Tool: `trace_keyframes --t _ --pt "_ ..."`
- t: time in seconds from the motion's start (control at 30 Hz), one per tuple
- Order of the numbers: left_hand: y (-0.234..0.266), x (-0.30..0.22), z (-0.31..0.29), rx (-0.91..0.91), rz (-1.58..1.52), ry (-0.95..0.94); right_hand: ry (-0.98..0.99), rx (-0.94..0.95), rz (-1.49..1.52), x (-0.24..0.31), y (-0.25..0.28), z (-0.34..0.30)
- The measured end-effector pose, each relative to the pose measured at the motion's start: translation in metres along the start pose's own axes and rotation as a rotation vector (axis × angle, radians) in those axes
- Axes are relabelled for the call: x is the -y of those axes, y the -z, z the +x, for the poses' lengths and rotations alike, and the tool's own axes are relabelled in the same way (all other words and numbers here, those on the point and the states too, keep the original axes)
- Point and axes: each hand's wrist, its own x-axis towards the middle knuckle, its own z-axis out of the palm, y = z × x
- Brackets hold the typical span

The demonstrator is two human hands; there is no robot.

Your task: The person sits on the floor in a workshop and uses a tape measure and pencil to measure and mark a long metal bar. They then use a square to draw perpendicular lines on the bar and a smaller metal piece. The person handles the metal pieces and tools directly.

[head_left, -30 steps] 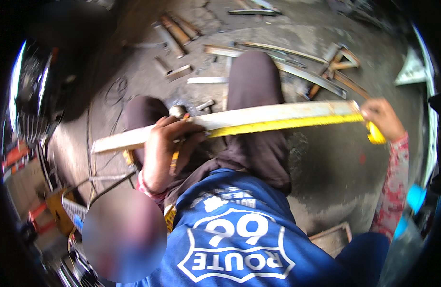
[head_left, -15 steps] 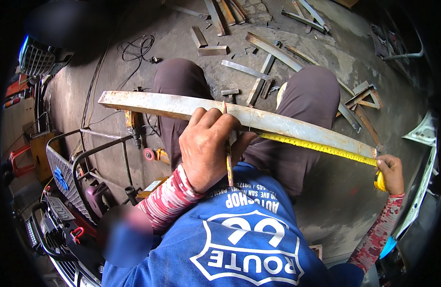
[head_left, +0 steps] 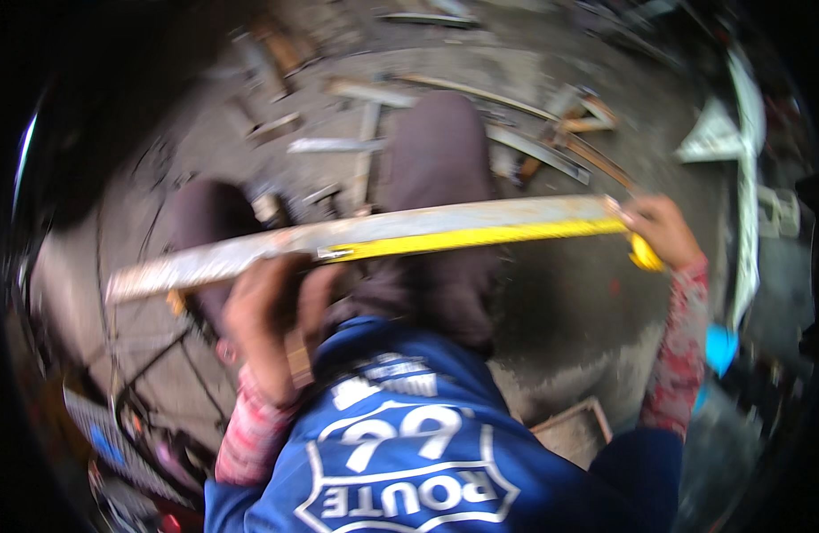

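Across our knees, our left hand point(head_left: 267, 311) is curled over the near edge of a long metal bar point(head_left: 383, 235), fingers pressed together and thumb toward the body; a thin stick-like item point(head_left: 295, 355) sits under the palm, too blurred to identify. Our right hand point(head_left: 663, 229) is closed at the bar's right end, pinching the yellow tape case point(head_left: 645, 255) against it.

The bar lies nearly level across both thighs, left end slightly lower, its surface pale and rust-flecked. A yellow tape blade point(head_left: 480, 238) runs along the bar's near edge from the case at the right hand to a hook end just right of the left hand. Blade and bar are touching along that length.

Beneath the bar we see dark trousers point(head_left: 440, 169), and nearer the camera a blue shirt point(head_left: 409, 444) with a white shield print. Both forearms wear red patterned sleeves point(head_left: 685, 355).

Beyond the knees, the concrete floor point(head_left: 560, 302) carries scattered metal offcuts point(head_left: 338, 144) and rusted strips point(head_left: 587, 133), well apart from the bar. At the lower left stands a wire-framed machine point(head_left: 134, 426) with cables; detail is blurred. A white angled piece point(head_left: 738, 169) stands at the right rim.
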Motion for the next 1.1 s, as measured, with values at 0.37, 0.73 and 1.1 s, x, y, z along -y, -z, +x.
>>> trace_keyframes --t 0.37,0.73,1.1 --pt "-0.061 -0.084 0.081 0.426 -0.510 -0.012 -0.140 -0.046 0.063 0.012 -0.005 -0.013" --pt "-0.250 -0.163 0.138 1.221 -0.639 0.201 -0.091 -0.146 0.026 0.008 -0.014 -0.016" --pt "-0.270 -0.154 0.138 1.239 -0.544 0.193 -0.081 -0.162 0.077 0.006 -0.022 -0.014"
